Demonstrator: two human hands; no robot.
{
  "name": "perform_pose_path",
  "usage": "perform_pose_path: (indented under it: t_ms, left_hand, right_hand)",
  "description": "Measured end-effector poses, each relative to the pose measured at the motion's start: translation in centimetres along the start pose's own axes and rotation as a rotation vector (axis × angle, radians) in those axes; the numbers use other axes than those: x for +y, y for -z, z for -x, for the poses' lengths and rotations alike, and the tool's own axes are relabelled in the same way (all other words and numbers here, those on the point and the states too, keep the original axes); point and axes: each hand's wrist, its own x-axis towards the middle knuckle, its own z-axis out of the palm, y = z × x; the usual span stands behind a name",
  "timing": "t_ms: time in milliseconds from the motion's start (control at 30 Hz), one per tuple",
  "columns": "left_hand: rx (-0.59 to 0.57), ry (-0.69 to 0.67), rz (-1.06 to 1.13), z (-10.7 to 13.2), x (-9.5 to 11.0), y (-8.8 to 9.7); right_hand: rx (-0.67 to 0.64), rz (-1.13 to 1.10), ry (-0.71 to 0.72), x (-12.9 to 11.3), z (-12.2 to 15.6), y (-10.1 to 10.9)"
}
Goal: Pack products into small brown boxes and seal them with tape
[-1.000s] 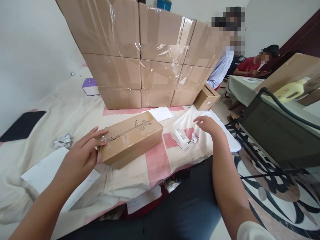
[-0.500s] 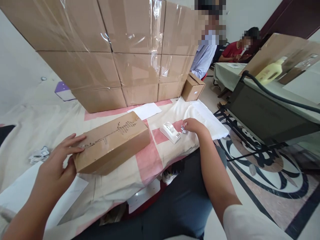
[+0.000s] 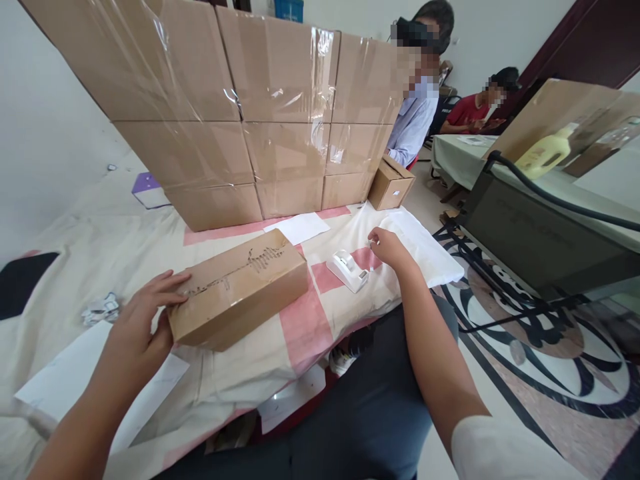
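Note:
A long cardboard box (image 3: 240, 287) with dark, scraggly marks along its top lies on the checked cloth (image 3: 305, 333). My left hand (image 3: 150, 313) grips its left end, fingers on the top face and thumb against the end. Right of the box sits a white tape dispenser (image 3: 347, 270). Just beyond the dispenser, my right hand (image 3: 387, 245) is closed, fingertips pinched together above the cloth. A small whitish bit shows at those fingertips, too small to name.
Taped cardboard boxes (image 3: 285, 150) form a wall behind. A small carton (image 3: 391, 183) stands at their right end. Paper sheets (image 3: 300, 229) and a crumpled scrap (image 3: 101, 310) lie on the cloth. At right are a dark chair (image 3: 545, 247) and two people, one in a red shirt (image 3: 467, 115).
My head view has tilted up and shifted left. My right hand has lifted slightly away from the dispenser, and the crumpled whitish bit under its fingers shows less. My left hand keeps hold of the box.

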Motion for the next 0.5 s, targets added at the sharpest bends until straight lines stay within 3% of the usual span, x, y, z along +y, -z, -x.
perform_pose_path:
  t_ms: [333,500]
  left_hand:
    - [0.066,-0.018,-0.055,-0.4,0.9,0.4]
    - [0.442,-0.055,-0.131,0.3,4.4,1.1]
  right_hand:
    - [0.022,-0.190,0.113,-2.5,0.7,0.6]
    - [0.004,-0.205,0.066,-2.8,1.0,1.0]
